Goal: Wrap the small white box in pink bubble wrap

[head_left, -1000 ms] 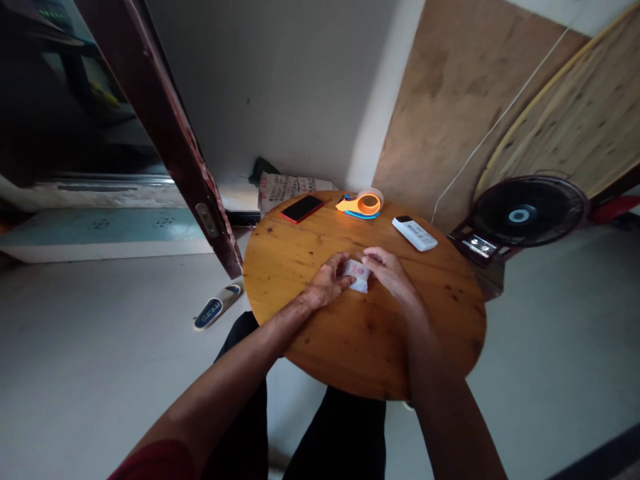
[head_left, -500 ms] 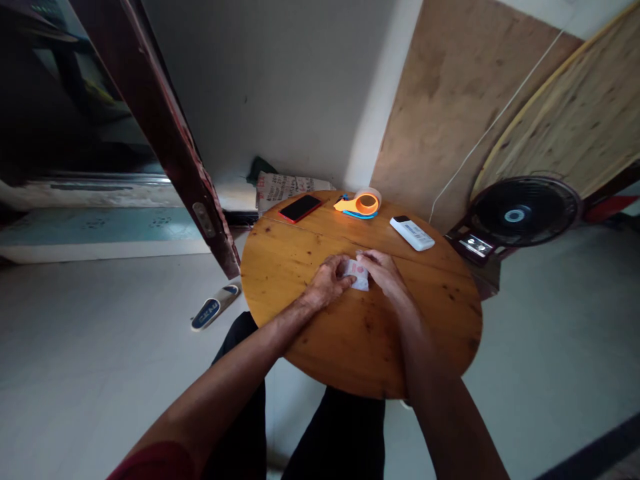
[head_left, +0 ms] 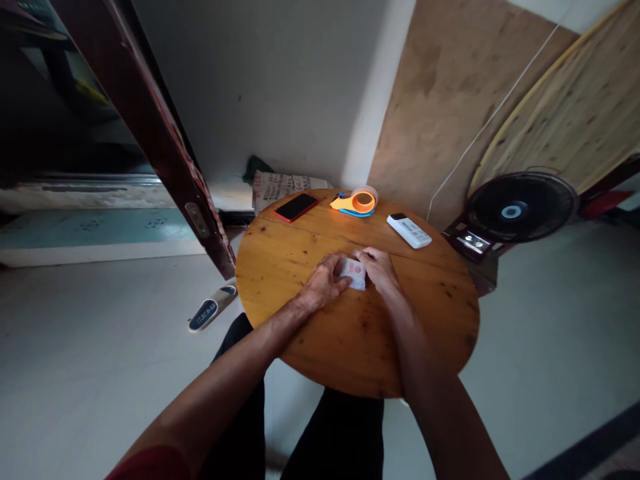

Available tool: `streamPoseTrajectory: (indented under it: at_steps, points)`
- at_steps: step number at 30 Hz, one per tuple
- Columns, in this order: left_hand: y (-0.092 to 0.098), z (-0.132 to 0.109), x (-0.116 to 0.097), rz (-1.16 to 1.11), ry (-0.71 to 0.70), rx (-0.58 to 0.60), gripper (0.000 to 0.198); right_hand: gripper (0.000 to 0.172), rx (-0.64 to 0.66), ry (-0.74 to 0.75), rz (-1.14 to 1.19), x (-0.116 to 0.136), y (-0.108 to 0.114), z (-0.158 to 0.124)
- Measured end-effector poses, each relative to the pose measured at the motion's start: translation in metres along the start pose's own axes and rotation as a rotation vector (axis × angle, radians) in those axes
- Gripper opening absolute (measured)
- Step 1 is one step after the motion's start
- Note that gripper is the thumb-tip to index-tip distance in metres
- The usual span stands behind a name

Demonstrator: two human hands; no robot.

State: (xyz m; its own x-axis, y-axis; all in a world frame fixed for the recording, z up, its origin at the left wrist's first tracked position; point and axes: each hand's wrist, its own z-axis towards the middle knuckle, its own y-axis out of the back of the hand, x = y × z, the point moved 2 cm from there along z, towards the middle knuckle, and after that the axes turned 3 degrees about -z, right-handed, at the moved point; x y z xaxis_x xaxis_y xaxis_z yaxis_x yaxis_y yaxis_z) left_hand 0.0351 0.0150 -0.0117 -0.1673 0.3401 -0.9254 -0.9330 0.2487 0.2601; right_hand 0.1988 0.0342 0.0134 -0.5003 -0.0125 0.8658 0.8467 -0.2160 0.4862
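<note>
Small pale packet [head_left: 355,272], squarish, reddish print up top, plainer below, text unreadable. Sits over desk [head_left: 350,340], on the person's side of orange tape dispenser [head_left: 345,203]. Left hand [head_left: 323,280] clamped on packet's left side; right hand [head_left: 379,268] curled at upper right corner, grip unclear.

Of the two hands, the right hand [head_left: 379,267] has changed: a second ago its fingers reached out loosely over the right side of the small white packet [head_left: 355,275]; now they are curled in closer at its upper right corner. The camera has also turned slightly, so the desk [head_left: 360,353] appears a little further left.
</note>
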Motion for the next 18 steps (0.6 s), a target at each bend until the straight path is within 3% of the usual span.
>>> streamPoseTrajectory:
  at_steps: [9,13,18]
  points:
    - [-0.001,-0.003,-0.004,-0.111,0.005,0.016,0.076,0.034,-0.110,0.014,0.203,0.003,0.010,0.002]
    - [-0.001,-0.005,-0.009,-0.058,-0.039,0.063,0.082,0.036,-0.115,-0.062,0.381,0.006,0.020,0.002]
    - [0.000,-0.007,-0.013,0.013,-0.056,0.089,0.085,0.033,-0.127,-0.052,0.576,0.006,0.031,0.005]
